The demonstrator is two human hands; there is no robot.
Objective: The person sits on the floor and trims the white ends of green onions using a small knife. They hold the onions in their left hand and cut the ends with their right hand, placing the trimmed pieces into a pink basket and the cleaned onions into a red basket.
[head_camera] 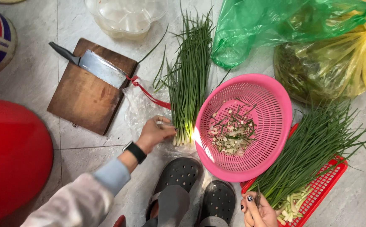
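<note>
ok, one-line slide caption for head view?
Left hand on chive bundle root ends; right hand by chives in red tray.

Cleaver (103,68) on wooden cutting board (86,96)

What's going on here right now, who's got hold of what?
A person crouches on a tiled floor sorting chives. The left hand rests on the white root ends of a chive bundle lying on clear plastic. The right hand grips the ends of a second chive pile in a red tray. Between them, a pink colander holds trimmed scraps. A cleaver lies untouched on a wooden board.
</note>
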